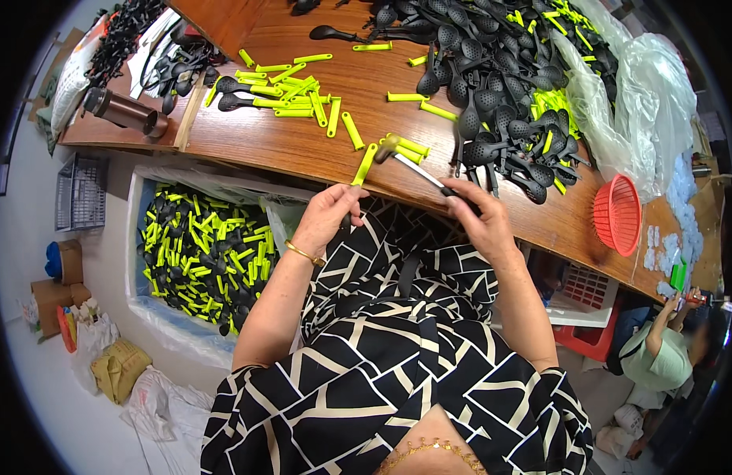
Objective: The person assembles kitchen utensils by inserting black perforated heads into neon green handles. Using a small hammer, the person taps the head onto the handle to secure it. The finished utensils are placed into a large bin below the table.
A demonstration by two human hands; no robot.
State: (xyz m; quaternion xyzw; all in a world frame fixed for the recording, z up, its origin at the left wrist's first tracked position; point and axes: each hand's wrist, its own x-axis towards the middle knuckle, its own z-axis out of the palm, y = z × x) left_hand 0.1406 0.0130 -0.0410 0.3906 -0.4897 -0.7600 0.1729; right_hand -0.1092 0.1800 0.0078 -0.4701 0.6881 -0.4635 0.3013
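My left hand (pixel 329 212) grips a utensil by its lime-green handle piece (pixel 364 165), held upright at the front edge of the wooden table (pixel 303 146). In my right hand (pixel 478 219) is a small hammer (pixel 413 164), gripped by its black and silver handle, with its head beside the top of the green piece. Loose green handles (pixel 303 99) lie on the table behind my hands. To the right is a big heap of black slotted spoons (pixel 493 87).
A box lined with plastic (pixel 200 257), left of my lap, holds several finished black-and-green utensils. A red basket (pixel 618 214) and clear plastic bags (pixel 643 95) sit at the table's right end. Another person (pixel 667 348) sits low at the right. A metal flask (pixel 124 111) lies far left.
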